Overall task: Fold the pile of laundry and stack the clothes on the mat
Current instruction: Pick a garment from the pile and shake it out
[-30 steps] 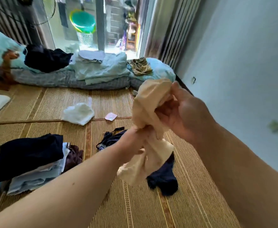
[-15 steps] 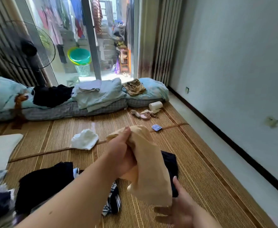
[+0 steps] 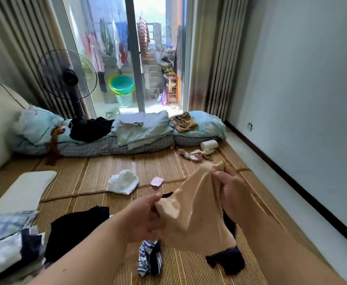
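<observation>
Nearest the camera, a striped garment (image 3: 149, 258) and a dark garment (image 3: 227, 262) lie unfolded on the woven straw mat (image 3: 98, 171), and a stack of folded clothes (image 3: 8, 239) sits at the left edge.

Just above these, the beige garment (image 3: 191, 208) hangs in the air, and the grip on it has changed. Half a second ago only the left hand held it bunched while the right reached from below; now the left hand (image 3: 145, 219) pinches its lower left edge and the right hand (image 3: 233, 192) is clenched on its upper right edge. With 2 hands spreading the cloth, I judge the fold is about to begin.

Farther off a white cloth (image 3: 124, 182) waits on the mat; bedding (image 3: 143, 130) lies by the glass door.
</observation>
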`<state>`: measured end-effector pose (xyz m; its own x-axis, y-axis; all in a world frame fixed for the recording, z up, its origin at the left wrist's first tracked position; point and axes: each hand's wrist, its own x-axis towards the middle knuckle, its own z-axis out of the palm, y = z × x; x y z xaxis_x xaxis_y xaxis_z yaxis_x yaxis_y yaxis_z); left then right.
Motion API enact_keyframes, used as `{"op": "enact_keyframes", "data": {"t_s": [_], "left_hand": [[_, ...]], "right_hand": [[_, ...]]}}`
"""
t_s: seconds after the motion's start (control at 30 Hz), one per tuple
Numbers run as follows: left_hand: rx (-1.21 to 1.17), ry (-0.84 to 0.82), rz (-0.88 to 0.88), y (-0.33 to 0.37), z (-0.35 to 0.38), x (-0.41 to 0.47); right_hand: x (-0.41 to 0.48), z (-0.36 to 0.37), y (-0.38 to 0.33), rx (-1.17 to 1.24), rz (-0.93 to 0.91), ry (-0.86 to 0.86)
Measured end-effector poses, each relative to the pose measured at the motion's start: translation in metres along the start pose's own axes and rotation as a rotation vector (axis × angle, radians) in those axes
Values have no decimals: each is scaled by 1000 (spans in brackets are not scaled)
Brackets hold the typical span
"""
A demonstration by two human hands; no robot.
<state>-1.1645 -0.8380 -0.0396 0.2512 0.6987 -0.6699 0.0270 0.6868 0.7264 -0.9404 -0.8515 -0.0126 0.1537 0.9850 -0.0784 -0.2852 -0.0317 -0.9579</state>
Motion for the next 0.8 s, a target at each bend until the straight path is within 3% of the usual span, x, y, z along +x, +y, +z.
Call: {"op": "enact_keyframes", "data": {"t_s": [0.13, 0.3, 0.5, 0.6, 0.8], "left_hand": [[169, -27, 20, 9, -2, -12], [275, -131, 318, 25, 0, -21], [221, -241, 560, 41, 18, -21], [223, -198, 562, 45, 26, -17], [316, -238, 359, 37, 30, -11]], "right_hand": [[-1, 30, -30, 35, -7, -187], [-5, 46, -59, 107, 41, -450], [1, 35, -81, 123, 27, -533], [2, 27, -89, 175, -15, -537], [3, 5, -91, 317, -13, -520]]}}
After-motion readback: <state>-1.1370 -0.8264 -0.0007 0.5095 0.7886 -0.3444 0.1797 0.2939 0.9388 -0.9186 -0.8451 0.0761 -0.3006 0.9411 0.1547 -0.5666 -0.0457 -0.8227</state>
